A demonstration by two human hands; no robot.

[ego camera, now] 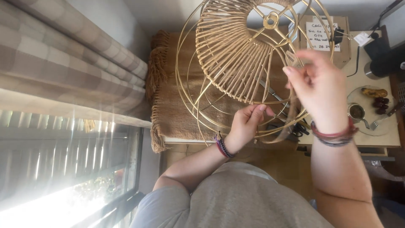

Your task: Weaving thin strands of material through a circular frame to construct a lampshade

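The left hand [247,124] pinches a lower ring of the gold wire lampshade frame [253,63] between thumb and fingers, while the right hand [322,88], raised at the frame's right side, holds a flat rattan strand [291,59] in closed fingertips. The frame hangs tilted above the near edge of the table [375,139], its upper part already wrapped in woven rattan, over a fringed brown throw [177,105] on the table's left end. A glass plate [386,124] with dark fruit, a small cup [356,112] and a spoon lies toward the right edge, and a cardboard box [344,46] sits at the far side.
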